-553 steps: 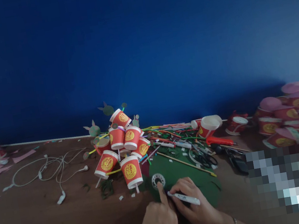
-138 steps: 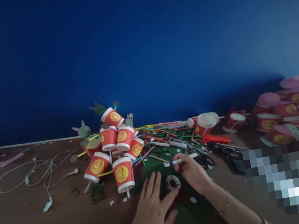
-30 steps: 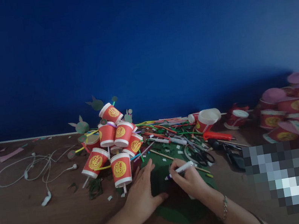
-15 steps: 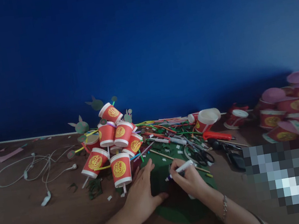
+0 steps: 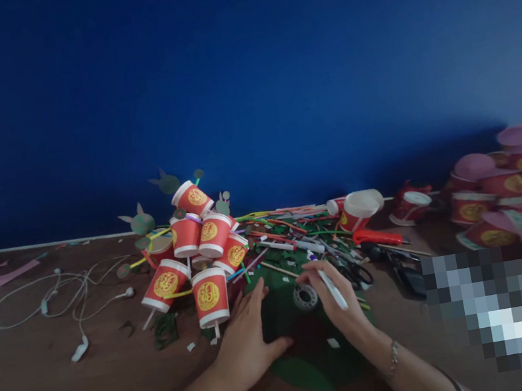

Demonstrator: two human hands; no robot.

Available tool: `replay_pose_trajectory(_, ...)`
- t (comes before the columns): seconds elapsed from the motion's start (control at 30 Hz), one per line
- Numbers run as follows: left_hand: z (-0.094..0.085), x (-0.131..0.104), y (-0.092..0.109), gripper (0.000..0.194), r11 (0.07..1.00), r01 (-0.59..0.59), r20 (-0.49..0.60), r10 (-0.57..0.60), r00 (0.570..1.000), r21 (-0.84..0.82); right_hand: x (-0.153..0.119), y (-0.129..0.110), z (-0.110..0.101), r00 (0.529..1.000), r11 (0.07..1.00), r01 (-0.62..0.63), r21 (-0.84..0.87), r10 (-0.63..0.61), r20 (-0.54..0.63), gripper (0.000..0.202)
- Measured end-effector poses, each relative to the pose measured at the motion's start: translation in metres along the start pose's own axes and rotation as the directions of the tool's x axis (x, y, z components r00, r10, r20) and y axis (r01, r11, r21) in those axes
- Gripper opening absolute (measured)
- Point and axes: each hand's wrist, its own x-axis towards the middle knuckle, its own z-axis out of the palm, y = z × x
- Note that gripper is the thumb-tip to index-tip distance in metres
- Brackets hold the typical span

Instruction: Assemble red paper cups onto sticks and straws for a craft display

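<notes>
My left hand [image 5: 244, 328] lies with fingers and thumb spread on a sheet of dark green paper [image 5: 306, 369], holding nothing. In my right hand [image 5: 343, 312] is a white marker [image 5: 333, 289], gripped along its barrel, with its purple end pointing up and away from me. A round grey ring [image 5: 304, 296], which looks like a small tape roll, rests on the paper just left of my right fingers. A stack of red paper cups [image 5: 211, 297] on sticks stands close beyond my left hand.
Scissors [image 5: 361, 274], an orange-red tool [image 5: 380, 235] and loose straws [image 5: 276, 223] lie behind my right hand. White earphones [image 5: 80, 347] spread across the left of the brown table. More red cups with pink discs [image 5: 474, 168] are piled at the right. A blue wall rises behind.
My right hand has lifted slightly up and right, and the marker has turned so its purple end points away from the paper. The grey ring now shows. My left hand stays put.
</notes>
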Motion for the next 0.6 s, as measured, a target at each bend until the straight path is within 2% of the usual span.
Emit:
replay_pose_trajectory(0.13,0.0010,0.0006,-0.0014,0.096,1.000,-0.011,-0.006,0.011,1.000,0.000,0.0006,0.0050,0.0002,0.996,0.992,0.048,-0.120,-0.038,0.078,0.035)
replay_pose_trajectory(0.23,0.0021,0.0007,-0.0030,0.094,1.000,-0.018,-0.018,0.018,1.000,-0.004,-0.0004,0.0050,0.0007,0.996,0.989,0.041,-0.145,-0.029,0.087,0.038)
replay_pose_trajectory(0.43,0.0032,-0.0014,-0.0034,0.089,0.999,-0.044,-0.061,0.042,0.997,-0.028,-0.0029,0.0048,0.0033,0.986,0.999,0.024,-0.048,-0.016,0.164,0.041)
replay_pose_trajectory(0.6,0.0025,-0.0020,-0.0025,0.078,0.992,-0.107,-0.094,0.100,0.990,-0.065,-0.0014,0.0043,0.0045,0.991,1.000,0.006,0.015,-0.008,0.136,0.039)
